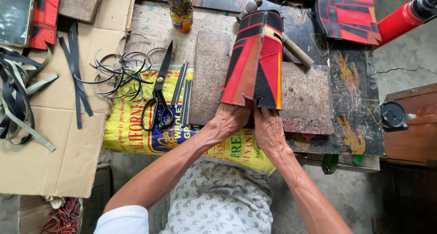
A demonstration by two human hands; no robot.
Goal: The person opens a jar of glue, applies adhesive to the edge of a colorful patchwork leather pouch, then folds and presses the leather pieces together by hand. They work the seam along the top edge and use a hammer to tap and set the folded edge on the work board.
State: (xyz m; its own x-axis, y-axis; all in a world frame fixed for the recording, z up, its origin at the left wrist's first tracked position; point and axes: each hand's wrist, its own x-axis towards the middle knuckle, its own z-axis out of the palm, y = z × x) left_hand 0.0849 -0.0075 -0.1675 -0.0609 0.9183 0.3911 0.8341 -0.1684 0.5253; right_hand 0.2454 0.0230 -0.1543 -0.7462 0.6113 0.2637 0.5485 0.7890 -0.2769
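my left hand (pixel 230 120) and right hand (pixel 267 127), fingers clamped on the red-and-black panel (pixel 255 61)'s lower edge, find it probably stiff yet bendable.

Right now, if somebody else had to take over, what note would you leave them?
Left hand: grip on the near left edge of the red and black stitched panel.
Right hand: grip on its near right edge.
The panel is folded into a tube shape and held over the worn metal plate on the workbench.
Scissors and thin dark strips lie to the left on the yellow sack; wire rings sit beside them; a hammer lies behind the panel.
Done: panel pieces are joined. Left: cannot tell from here.
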